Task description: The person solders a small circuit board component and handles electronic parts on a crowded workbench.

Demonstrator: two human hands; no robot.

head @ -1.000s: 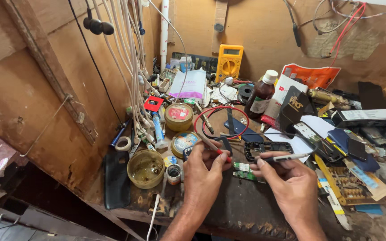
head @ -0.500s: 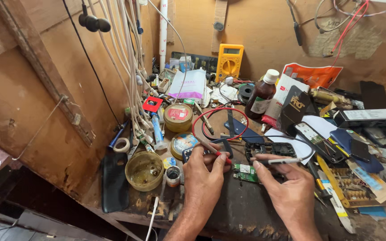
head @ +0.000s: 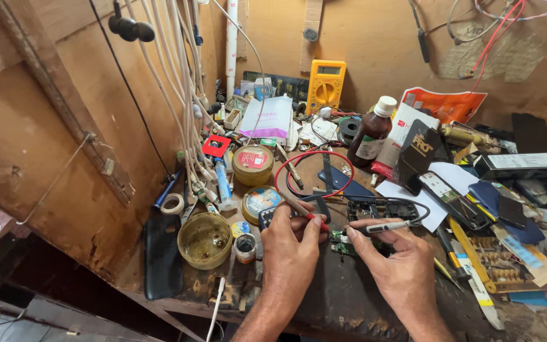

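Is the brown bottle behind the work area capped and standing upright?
Yes: the brown bottle stands upright with its white cap on, behind the left hand and right hand.

Your left hand [head: 292,244] covers most of the small green circuit board [head: 340,242], and both probe tips are too tiny to place on it.

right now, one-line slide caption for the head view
Left hand and right hand press red probe and black probe onto green circuit board.
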